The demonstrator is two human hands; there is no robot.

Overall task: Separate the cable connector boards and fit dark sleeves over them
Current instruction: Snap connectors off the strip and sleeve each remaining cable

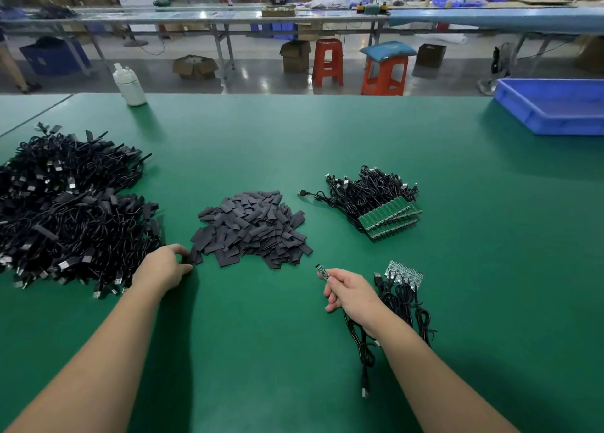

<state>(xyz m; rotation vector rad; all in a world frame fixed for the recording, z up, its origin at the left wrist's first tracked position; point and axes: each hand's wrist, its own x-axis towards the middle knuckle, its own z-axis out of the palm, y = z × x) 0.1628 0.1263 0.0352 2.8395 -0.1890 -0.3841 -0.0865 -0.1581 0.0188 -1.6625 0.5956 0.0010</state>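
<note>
Left hand (165, 266) fingers pinch sleeve (192, 258); right hand (351, 293) fingers grip board (322, 272).

A small green board (322, 272) on a black cable (359, 338) sticks up from the right hand (351, 293), which grips it. A row of joined boards (404, 274) lies just beside that hand. More joined green boards (389, 218) (stacked in rows) lie farther back. The left hand (166, 264) pinches one dark sleeve (192, 258) at the edge of the flat sleeve pile (251, 226). Sleeved cables (68, 210) are heaped at the left.
</note>
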